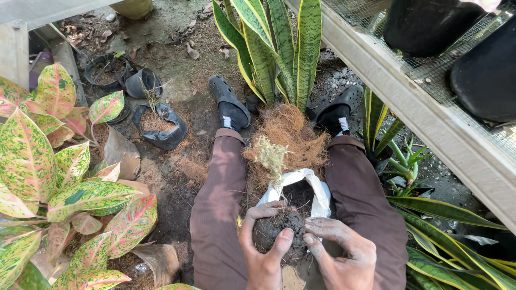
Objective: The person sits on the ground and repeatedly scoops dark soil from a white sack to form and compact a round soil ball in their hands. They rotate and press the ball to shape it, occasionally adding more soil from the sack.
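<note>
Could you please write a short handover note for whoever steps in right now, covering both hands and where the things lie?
Left hand: cups a dark root ball, thumb across it.
Right hand: fingertips press the ball's right side.
White bag: open, soil inside, between the knees just beyond the ball.
Coconut fibre pile: between the legs, before the snake plant.
Done: ball is lifted in hand.
Left: ball is not in the bag.

Root ball between hands, white bag behind, snake plant beyond
</note>
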